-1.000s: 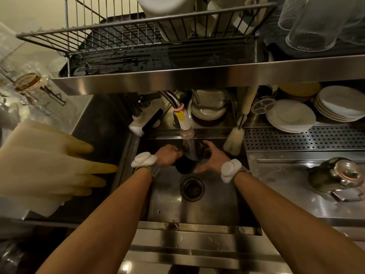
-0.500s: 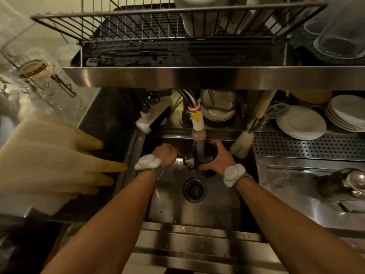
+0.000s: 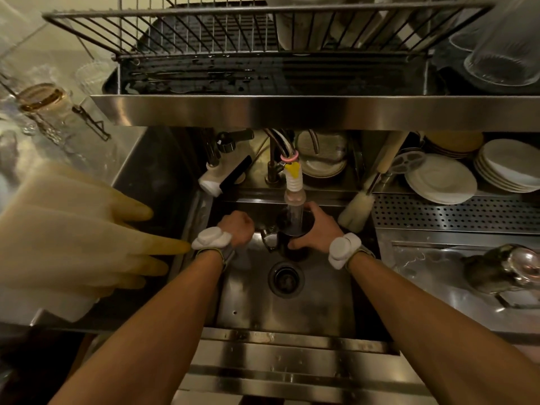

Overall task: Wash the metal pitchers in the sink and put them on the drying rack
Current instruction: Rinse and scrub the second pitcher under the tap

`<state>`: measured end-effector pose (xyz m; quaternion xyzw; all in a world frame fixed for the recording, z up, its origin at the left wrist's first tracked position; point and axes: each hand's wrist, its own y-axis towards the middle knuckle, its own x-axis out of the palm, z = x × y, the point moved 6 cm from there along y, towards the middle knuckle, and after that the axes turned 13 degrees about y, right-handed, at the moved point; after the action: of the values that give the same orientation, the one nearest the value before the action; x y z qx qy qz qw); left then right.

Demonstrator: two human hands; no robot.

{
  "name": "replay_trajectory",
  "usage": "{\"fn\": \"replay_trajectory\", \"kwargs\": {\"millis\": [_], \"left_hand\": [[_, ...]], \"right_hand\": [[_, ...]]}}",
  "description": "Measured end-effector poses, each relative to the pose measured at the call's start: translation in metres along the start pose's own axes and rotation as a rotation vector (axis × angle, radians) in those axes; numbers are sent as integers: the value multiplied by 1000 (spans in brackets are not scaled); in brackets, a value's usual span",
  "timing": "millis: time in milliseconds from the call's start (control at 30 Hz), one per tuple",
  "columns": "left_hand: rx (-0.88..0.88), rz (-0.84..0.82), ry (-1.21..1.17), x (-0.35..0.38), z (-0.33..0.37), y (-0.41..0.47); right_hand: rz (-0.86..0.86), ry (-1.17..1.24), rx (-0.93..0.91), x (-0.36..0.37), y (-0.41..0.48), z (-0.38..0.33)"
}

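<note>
We held the metal pitcher [image 3: 282, 242] upright in the sink [image 3: 292, 308] beneath the tap nozzle [image 3: 294, 197], our right hand [image 3: 320, 229] wrapping its fingers [image 3: 311, 208] round its side, our left hand [image 3: 236, 229] fisted just beside the handle, its hold unclear, both forearms stretched forward.

Steel-grey sink [image 3: 292, 311], dark, perhaps black, pitcher [image 3: 295, 229], yellow tap collar [image 3: 292, 169], white plates [image 3: 441, 182], cream gloves [image 3: 73, 238].

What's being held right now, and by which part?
Right hand grips the metal pitcher round its body. Left hand is curled beside it; its hold cannot be told.
</note>
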<state>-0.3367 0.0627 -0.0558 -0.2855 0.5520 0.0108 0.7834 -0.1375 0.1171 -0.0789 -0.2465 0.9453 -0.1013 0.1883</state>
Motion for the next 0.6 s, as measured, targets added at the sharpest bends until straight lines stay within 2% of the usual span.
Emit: {"fn": "replay_trajectory", "kwargs": {"millis": [100, 267, 400, 600], "left_hand": [[11, -2, -5, -1, -1, 1], [12, -11, -1, -3, -4, 4], [29, -9, -13, 1, -5, 2], [45, -20, -23, -2, -3, 6]], "right_hand": [[72, -1, -42, -4, 0, -5], [-43, -37, -17, 7, 1, -5], [36, -40, -44, -5, 0, -4], [-40, -17, -8, -1, 2, -1]]}}
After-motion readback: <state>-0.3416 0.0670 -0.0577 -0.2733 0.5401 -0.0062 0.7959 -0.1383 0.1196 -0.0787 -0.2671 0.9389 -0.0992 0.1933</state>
